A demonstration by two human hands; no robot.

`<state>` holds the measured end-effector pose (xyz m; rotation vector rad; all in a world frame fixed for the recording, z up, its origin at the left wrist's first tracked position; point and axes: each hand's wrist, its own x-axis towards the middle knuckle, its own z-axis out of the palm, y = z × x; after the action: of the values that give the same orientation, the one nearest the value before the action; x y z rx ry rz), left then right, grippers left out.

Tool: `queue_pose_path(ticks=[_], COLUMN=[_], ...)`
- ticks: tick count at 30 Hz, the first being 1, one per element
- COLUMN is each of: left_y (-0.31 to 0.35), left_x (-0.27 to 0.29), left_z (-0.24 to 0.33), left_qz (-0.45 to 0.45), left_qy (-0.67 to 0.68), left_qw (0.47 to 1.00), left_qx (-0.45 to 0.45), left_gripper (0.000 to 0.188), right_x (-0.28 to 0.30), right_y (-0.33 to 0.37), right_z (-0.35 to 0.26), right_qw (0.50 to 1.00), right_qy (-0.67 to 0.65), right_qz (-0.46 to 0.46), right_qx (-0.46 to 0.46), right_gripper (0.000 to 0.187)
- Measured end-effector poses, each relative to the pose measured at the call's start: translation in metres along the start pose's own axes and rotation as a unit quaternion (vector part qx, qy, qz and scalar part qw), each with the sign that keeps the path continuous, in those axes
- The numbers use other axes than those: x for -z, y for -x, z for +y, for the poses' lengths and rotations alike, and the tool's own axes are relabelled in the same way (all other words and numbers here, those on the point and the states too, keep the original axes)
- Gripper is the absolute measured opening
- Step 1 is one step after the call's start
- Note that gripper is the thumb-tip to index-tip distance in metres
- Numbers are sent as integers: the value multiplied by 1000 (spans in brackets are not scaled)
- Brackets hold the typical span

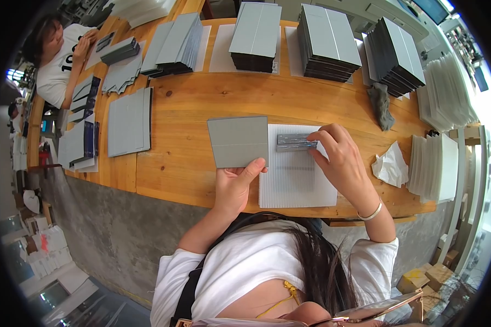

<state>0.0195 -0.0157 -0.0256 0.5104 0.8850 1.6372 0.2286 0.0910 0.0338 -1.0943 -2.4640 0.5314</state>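
My left hand grips a flat grey square panel by its lower right corner, thumb on top. The panel has a thin pale line across its middle and is raised above the table. My right hand pinches at the right end of some narrow dark grey strips, fingertips closed on them. How many strips are between the fingers is hidden. These strips lie on a white ribbed plastic sheet, close to the panel's right side.
Tall stacks of grey panels line the wooden table's far side. More panels lie at left, where another person sits. At right are a dark cloth, crumpled white paper and white sheet stacks.
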Motion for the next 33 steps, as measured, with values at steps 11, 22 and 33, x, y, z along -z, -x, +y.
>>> queue_pose_path(ticks=[11, 22, 33], left_y=[6, 8, 11], left_x=[-13, -13, -17], left_z=[-7, -2, -1], left_qz=[-27, -52, -54], left_qy=[-3, -43, -21], left_qw=[999, 998, 998], left_qx=[24, -3, 2], left_gripper=[24, 25, 23], right_x=[-31, -42, -38], right_y=[7, 19, 27], right_z=[-20, -25, -24], right_qw=[893, 820, 760], right_qy=[-444, -552, -622], right_qz=[-21, -29, -55], right_qx=[-70, -152, -181], right_gripper=[30, 20, 19])
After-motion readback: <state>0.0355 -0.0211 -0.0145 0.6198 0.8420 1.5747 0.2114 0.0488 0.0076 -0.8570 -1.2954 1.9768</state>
